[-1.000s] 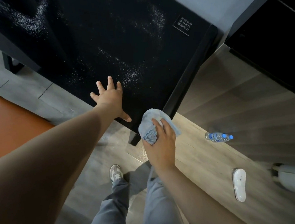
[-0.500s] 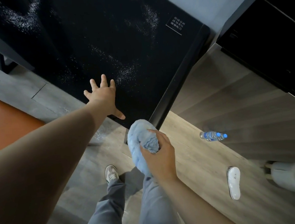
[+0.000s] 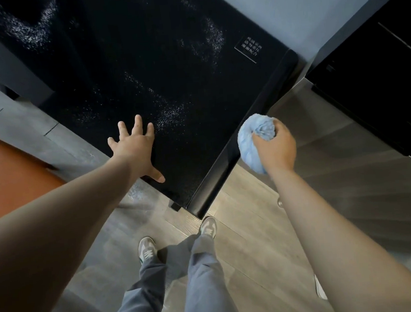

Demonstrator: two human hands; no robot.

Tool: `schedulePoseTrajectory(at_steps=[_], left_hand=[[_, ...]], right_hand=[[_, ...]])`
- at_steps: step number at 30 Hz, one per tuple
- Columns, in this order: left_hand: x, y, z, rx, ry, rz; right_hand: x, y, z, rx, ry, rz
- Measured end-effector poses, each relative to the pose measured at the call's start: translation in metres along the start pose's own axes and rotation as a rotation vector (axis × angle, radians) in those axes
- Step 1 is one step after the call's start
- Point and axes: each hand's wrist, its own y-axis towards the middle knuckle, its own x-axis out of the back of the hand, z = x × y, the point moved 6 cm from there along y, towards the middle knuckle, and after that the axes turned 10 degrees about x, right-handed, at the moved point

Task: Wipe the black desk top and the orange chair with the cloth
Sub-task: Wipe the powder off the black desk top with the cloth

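The black desk top (image 3: 166, 59) fills the upper middle, streaked with white dust. My left hand (image 3: 135, 149) lies flat on its near edge, fingers spread. My right hand (image 3: 274, 147) grips a bunched light-blue cloth (image 3: 255, 136) just off the desk's right edge, above the floor. The orange chair (image 3: 4, 173) shows only its seat at the left edge, partly hidden by my left arm.
A black cabinet (image 3: 378, 71) stands at the right, with a narrow gap between it and the desk. A white label (image 3: 248, 50) is stuck near the desk's far right corner. My two feet stand on the wood floor (image 3: 252, 251). A white slipper (image 3: 320, 287) lies behind my right arm.
My right hand has carried the cloth up and to the right, from below the desk's near corner to beside its right edge. I have stepped closer; my left hand stays planted on the desk.
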Motion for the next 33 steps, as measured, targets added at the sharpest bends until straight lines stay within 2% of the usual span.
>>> schedulePoseTrajectory(at_steps=[7,14,28,33], left_hand=[[0.001,0.003,-0.001,0.013,0.042,0.01],[0.004,0.0,-0.004,0.022,0.057,0.016],[0.004,-0.002,-0.001,0.008,0.044,0.005],[0.003,-0.001,-0.001,0.007,0.038,-0.001]], right_hand=[[-0.02,0.033,-0.003,0.004,-0.039,0.224],[-0.039,-0.009,0.011,0.075,-0.095,0.403],[-0.068,-0.134,0.025,0.279,-0.152,0.549],[-0.069,-0.162,0.031,0.265,-0.101,0.539]])
